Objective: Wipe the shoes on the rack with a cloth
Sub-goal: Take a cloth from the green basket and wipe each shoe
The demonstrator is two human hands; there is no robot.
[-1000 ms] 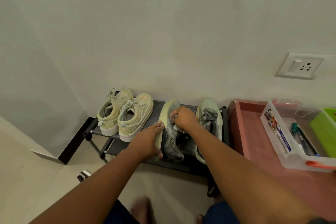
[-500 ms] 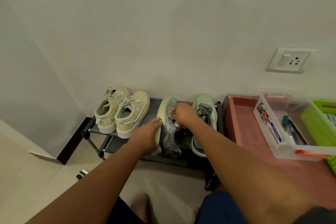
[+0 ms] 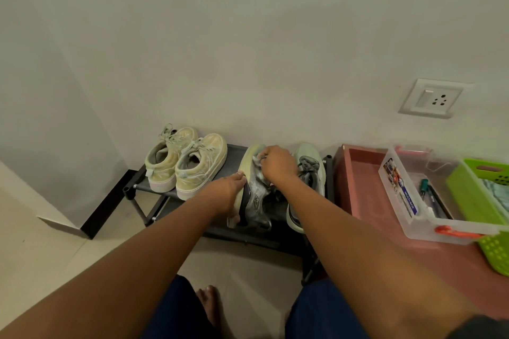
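The shoes sit on a low black rack by the wall. The grey shoe is tipped on its side. The left hand holds it by the sole, and its grip is curled round the edge. The right hand has a tight grip on a small pale cloth, bunched near the toe.

The tipped shoe could slip off the rack if the left grip lets go. A hard rub could knock the other grey shoe, just right of the grip.

Further right, a green basket holds something I cannot make out. A clear box holds pens.
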